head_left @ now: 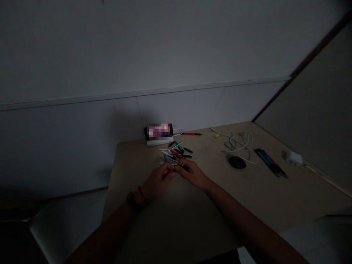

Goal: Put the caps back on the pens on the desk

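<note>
In dim light, both my hands meet over the tabletop (176, 216), fingertips almost touching. My left hand (157, 179) is closed around a red pen barrel (168, 173). Pinched in my right hand (194, 174) is a dark pen part (183, 167), close against the red barrel's end; whether the two are joined I cannot tell. Just beyond my fingers lies a loose heap of pen parts: a red barrel (175, 153), blue pieces (179, 147), several black pieces (188, 150) and thin white refills. My fingers hide the nearest part of the heap.
A phone (158, 132) leans at the wall on a white block (160, 142). A red pen (191, 134) lies beside it. To the right are a tangled white cable (249, 146), a black mouse (237, 162), a row of pens (271, 163) and a white adapter (294, 158).
</note>
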